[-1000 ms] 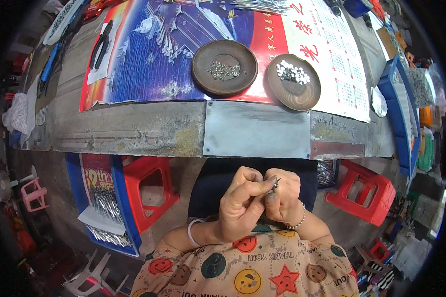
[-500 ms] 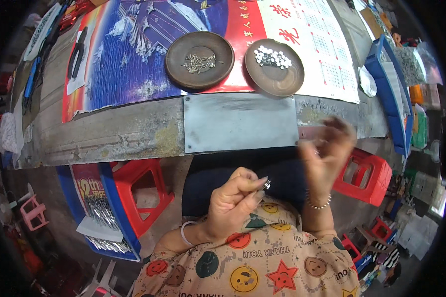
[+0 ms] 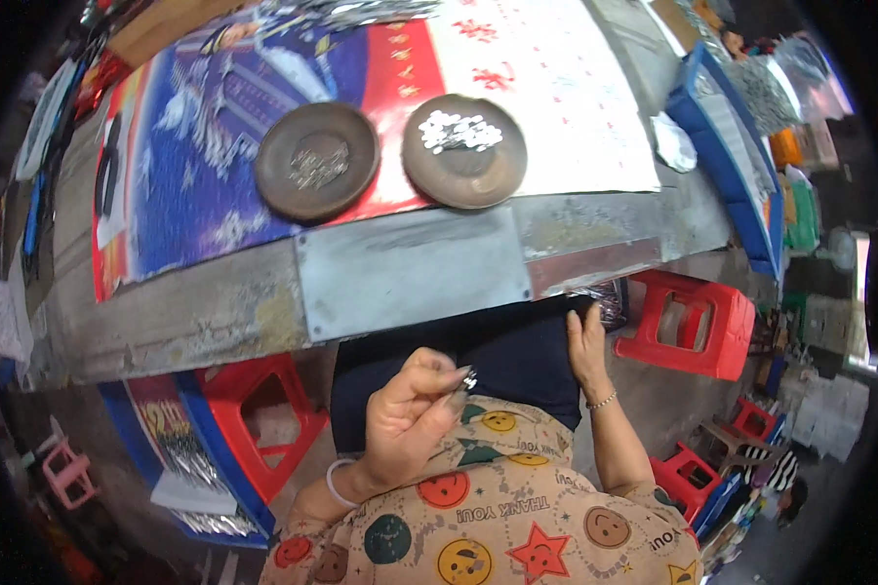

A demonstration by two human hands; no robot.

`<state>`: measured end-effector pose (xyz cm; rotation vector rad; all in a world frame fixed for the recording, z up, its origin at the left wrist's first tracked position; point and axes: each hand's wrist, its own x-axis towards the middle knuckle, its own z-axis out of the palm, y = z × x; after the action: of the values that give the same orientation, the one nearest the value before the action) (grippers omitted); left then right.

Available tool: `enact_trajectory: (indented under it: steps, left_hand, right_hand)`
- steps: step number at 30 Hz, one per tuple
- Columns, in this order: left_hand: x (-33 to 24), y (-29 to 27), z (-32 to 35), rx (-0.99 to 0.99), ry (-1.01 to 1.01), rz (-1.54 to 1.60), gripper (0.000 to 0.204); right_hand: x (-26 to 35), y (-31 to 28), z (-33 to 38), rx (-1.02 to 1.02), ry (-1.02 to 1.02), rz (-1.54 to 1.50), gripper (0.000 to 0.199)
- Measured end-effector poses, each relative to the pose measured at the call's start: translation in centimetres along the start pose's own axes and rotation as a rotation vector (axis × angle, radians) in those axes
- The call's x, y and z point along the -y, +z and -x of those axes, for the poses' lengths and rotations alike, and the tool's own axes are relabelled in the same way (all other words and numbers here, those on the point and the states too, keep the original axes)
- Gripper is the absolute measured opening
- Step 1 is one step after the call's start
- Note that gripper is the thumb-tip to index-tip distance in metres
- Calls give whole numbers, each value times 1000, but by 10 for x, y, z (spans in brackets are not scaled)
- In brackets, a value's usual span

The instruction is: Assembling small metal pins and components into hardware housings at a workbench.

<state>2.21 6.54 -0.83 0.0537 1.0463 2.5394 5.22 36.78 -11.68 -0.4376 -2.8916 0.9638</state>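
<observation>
My left hand is raised over my lap, pinching a small shiny metal piece between thumb and fingertips. My right hand reaches down to the right at the edge of my dark lap, fingers near a crinkled clear bag under the table edge; I cannot tell whether it grips anything. On the table ahead stand two round brown dishes: the left dish holds small dark metal bits, the right dish holds several small silvery pieces.
The grey metal-edged table is covered by a blue, red and white poster. Red plastic stools stand at right and another stool at left. A blue tray with parts sits at the table's right end.
My hands have parted: the right one left the small piece, swung out and dropped to the right of my lap. The left hand stays raised with the piece.
</observation>
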Motion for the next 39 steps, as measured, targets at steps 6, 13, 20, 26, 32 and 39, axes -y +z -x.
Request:
enact_trajectory:
  steps: [6, 13, 20, 26, 32, 39]
  left_hand:
    - [4, 9, -7, -54, -6, 60, 23]
    - [9, 18, -19, -22, -74, 83, 22]
    - [10, 21, -23, -18, -85, 89, 23]
    - [12, 20, -22, -31, -114, 97, 21]
    - [10, 20, -22, -29, -105, 100, 22]
    - [17, 15, -22, 23, -93, 53, 27]
  right_hand:
    - [18, -21, 16, 171, -75, -50, 40]
    - [2, -3, 14, 135, -60, -1, 59]
    - [18, -20, 27, 184, -36, -56, 53]
    - [17, -4, 7, 28, -158, -59, 55]
    - [31, -26, 27, 187, -65, -8, 61]
    - [21, -15, 33, 46, -202, 90, 74]
